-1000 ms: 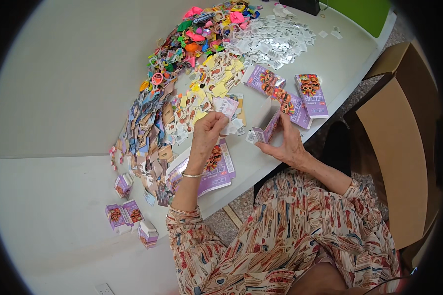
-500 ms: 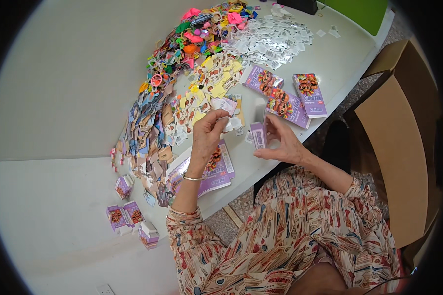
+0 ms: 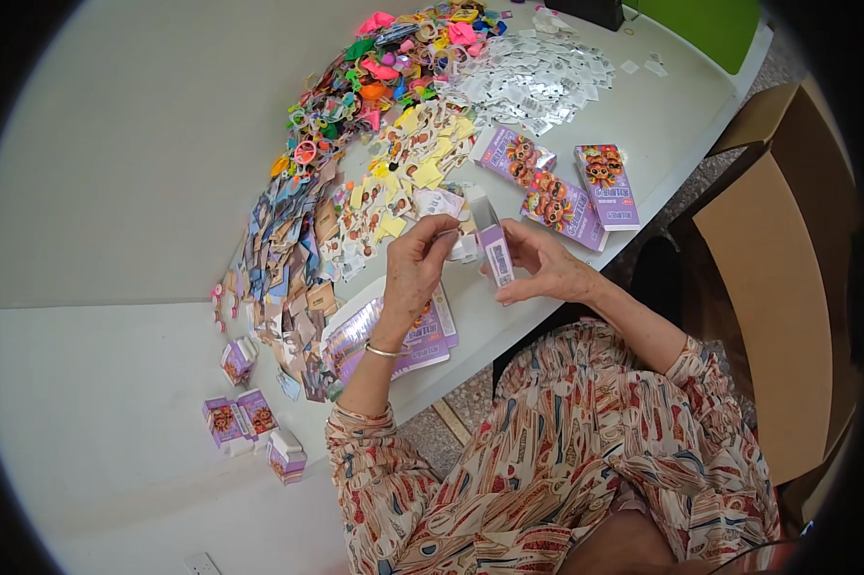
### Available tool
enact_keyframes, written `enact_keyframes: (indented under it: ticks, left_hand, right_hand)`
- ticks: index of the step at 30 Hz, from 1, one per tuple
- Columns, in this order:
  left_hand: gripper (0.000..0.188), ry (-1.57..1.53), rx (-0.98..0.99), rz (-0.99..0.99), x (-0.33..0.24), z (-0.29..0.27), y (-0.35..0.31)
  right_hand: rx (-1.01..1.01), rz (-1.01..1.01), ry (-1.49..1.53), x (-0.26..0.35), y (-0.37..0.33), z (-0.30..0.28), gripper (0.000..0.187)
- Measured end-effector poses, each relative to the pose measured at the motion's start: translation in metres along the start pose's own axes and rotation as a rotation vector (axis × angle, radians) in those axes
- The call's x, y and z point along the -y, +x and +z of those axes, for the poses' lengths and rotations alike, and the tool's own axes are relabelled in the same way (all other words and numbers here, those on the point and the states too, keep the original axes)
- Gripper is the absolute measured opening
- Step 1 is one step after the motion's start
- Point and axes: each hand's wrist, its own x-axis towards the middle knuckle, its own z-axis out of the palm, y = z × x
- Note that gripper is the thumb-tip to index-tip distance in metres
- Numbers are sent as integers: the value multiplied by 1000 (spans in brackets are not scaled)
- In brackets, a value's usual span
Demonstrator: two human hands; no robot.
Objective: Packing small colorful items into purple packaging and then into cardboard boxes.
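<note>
“Purple everywhere in the head view. What's the count?”

“Three cartons (image 3: 607, 182) on the worktop (image 3: 667, 115), beyond the right grip (image 3: 552, 268), and one held carton (image 3: 496, 254) inside that grip. Four smaller-looking boxes (image 3: 258, 417) sit well out to the left of the left grip (image 3: 420, 257).”

“And the heaps?”

“Four, all past the left grip: bright plastic trinkets (image 3: 379, 72) farthest off, silvery white packets (image 3: 537, 86) to their right, yellow and white paper pieces (image 3: 432, 153) nearer, bluish-brown cards (image 3: 284, 240) to the left. Too many in each to count.”

“What can't you make out?”

“The left forearm covers part of the flat cartons (image 3: 435, 340), so I can't number that stack. One brown cardboard box (image 3: 767, 287), right of the right grip, runs into the dark rim. The held carton's contents don't show.”

“How do the grips stand?”

“The right is clamped on the held carton, thumb on the near side, fingers behind. The left's thumb and forefinger are drawn close, just beside that carton; whether they meet or pinch something, I can't tell.”
</note>
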Motion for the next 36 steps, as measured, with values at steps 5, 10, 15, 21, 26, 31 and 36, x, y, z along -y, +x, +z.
enact_keyframes:
  ticks: [5,10,15,21,26,31,36]
  left_hand:
    - [17,-47,23,28,-3,8,2]
    - [16,-47,2,-4,6,-1,4]
    - [15,-130,-198,72,-12,-27,11]
    - [25,463,-309,421,-65,-2,-14]
    - [43,706,-130,528,-39,16,-22]
    - [29,776,-133,475,-42,19,-23]
    - [14,194,-92,186,-38,-10,-5]
  right_hand:
    - [29,-42,-131,-6,4,-4,74]
    - [12,-64,-142,-12,6,-2,74]
    - [-194,-223,-738,-21,5,-5,77]
    - [-461,-413,-1183,-37,4,5,79]
    - [-426,-225,-1187,-29,1,18,73]
    - [-466,-309,-1189,-33,0,17,74]
    - [-477,-286,-1201,-40,0,13,81]
